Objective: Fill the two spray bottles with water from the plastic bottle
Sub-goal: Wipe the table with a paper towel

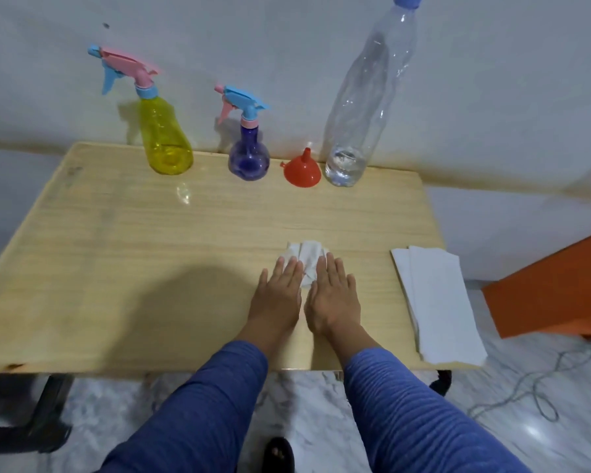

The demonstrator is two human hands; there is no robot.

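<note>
Two spray bottles point(166, 131) point(248, 145), one plastic bottle point(365, 97)

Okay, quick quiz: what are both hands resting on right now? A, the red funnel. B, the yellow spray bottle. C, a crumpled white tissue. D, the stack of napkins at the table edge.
C: the left hand and right hand lie flat, fingers straight, on the crumpled white tissue.

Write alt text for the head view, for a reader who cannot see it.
Left hand and right hand press flat on a crumpled tissue on a wooden table. Along the wall stand a yellow spray bottle, purple spray bottle, red funnel and nearly empty plastic bottle.
</note>
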